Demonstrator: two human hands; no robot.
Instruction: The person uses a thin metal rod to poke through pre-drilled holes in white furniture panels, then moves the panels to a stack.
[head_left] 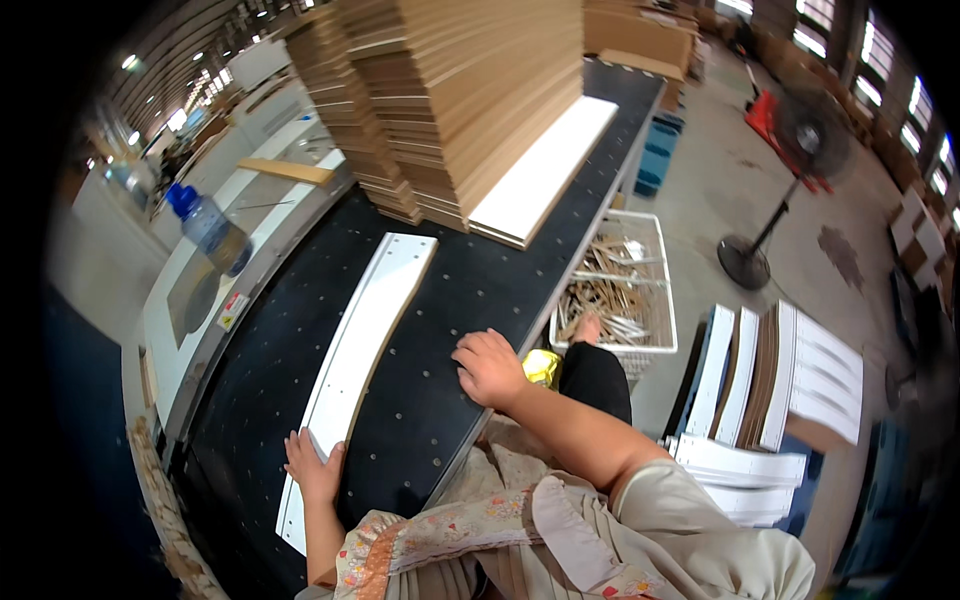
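A long white board [352, 350], with one curved edge and small holes along the other, lies lengthwise on the black perforated tabletop [440, 300]. Across its near end rests my left hand [315, 468], gripping its width with fingers toward the left edge and thumb at the right edge. My right hand [490, 370] lies on the tabletop near its right edge, apart from the board, fingers loosely bent and nothing seen in them. Beyond the board stands a tall stack of brown-edged boards [500, 100], with a white-faced board [550, 175] lying at its foot.
A clear bottle with a blue cap [212, 230] stands on the machine frame at left. Right of the table are a white crate [655, 300] of scrap strips and stacks of curved white boards [770, 380]. Farther off stand a pedestal fan [765, 235] and a red pallet jack [765, 120].
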